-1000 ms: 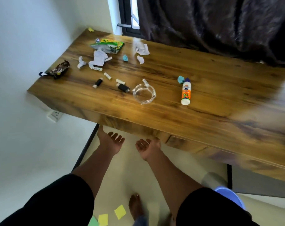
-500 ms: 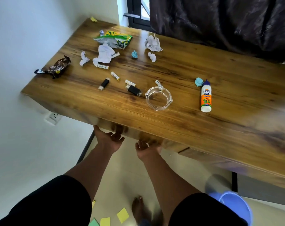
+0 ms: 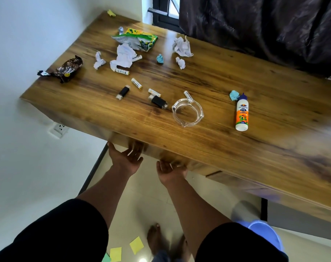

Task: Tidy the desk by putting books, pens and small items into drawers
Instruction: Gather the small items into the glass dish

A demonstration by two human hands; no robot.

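Two upturned hands, left (image 3: 125, 157) and right (image 3: 170, 170), reach with fingers spread and holding nothing under the near edge of the desk (image 3: 227, 148), where USB sticks (image 3: 158, 101), batteries (image 3: 136, 83), an ashtray (image 3: 187, 112) and glue (image 3: 242, 112) lie before crumpled paper (image 3: 124, 56) and wrappers (image 3: 136, 39) farther back.

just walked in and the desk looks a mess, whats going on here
A person stands at a wooden desk with both palms turned up at its front edge. The left hand and right hand hold nothing; the fingertips are blurred at the underside of the edge, so contact is unclear. Nothing on top is being handled: crumpled paper, snack wrappers, loose batteries, two black USB sticks, a glass ashtray and a glue bottle all lie there.
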